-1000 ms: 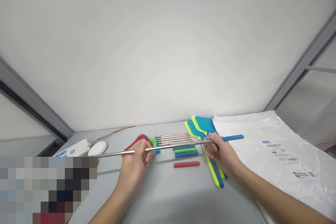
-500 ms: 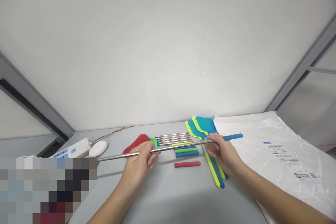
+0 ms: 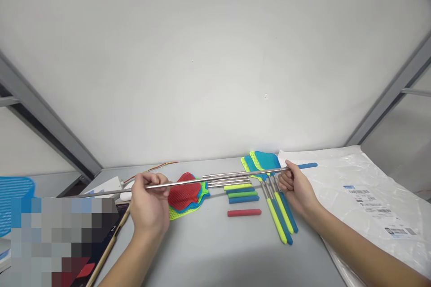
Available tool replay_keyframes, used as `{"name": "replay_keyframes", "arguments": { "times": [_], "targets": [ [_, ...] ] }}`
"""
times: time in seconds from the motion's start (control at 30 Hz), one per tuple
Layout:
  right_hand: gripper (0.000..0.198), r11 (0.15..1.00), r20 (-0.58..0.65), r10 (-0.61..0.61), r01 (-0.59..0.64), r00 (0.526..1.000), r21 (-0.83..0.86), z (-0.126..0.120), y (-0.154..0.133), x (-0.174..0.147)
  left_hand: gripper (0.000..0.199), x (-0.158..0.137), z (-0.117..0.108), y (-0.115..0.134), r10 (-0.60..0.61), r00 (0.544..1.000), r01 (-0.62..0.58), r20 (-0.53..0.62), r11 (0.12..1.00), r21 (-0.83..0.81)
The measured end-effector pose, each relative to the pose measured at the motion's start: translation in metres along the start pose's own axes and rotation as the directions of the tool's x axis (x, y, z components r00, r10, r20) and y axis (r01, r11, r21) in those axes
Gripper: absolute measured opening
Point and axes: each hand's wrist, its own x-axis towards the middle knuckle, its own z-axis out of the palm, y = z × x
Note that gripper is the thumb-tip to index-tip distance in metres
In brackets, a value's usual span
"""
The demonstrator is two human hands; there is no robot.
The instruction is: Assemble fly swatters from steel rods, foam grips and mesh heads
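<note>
A long telescopic fly swatter point(image 3: 190, 182) lies across both my hands, above the grey table. Its blue mesh head point(image 3: 16, 199) shows at the far left and its blue handle point(image 3: 308, 165) at the right. My left hand point(image 3: 150, 208) is closed around the steel rod. My right hand point(image 3: 298, 190) grips it beside the handle. Below the rod are stacked swatter heads point(image 3: 185, 190) in red, blue and green, several bare steel rods point(image 3: 232, 183), and loose handles point(image 3: 243, 194) in yellow, green and blue. A red handle point(image 3: 244, 212) lies nearer to me.
Several assembled swatters point(image 3: 278, 215), with blue and yellow handles, lie by my right hand. A white plastic mailer bag point(image 3: 336, 175) covers the right side. At left are a power strip point(image 3: 107, 186), a white rounded object point(image 3: 125, 196) and a phone-like device point(image 3: 112, 237), partly pixelated. A wall point(image 3: 229, 67) stands behind.
My left hand has moved left along the rod, and my right hand slightly right and up. The swatter's blue head has come into view at the far left.
</note>
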Motion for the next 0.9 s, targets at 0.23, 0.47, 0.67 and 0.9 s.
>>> {"name": "replay_keyframes", "arguments": {
  "times": [0.23, 0.47, 0.67, 0.9],
  "targets": [
    [0.028, 1.0, 0.101, 0.014, -0.012, 0.995, -0.025, 0.012, 0.011, -0.008, 0.033, -0.025, 0.003, -0.012, -0.281, 0.954, 0.268, 0.109, 0.956, 0.12],
    [0.027, 0.998, 0.204, 0.058, -0.057, 0.977, -0.013, 0.018, 0.014, -0.017, 0.033, -0.034, 0.011, -0.012, -0.373, 0.924, 0.361, 0.089, 0.924, 0.124],
    [0.024, 0.999, 0.229, 0.052, -0.048, 0.972, -0.02, 0.016, 0.012, -0.012, 0.03, -0.027, 0.01, -0.014, -0.264, 0.964, 0.264, -0.023, 0.952, 0.155],
    [0.021, 1.0, 0.232, 0.002, 0.003, 0.973, -0.021, 0.016, 0.006, -0.009, 0.025, -0.011, 0.001, -0.014, -0.169, 0.982, 0.18, -0.081, 0.972, 0.151]
  ]
}}
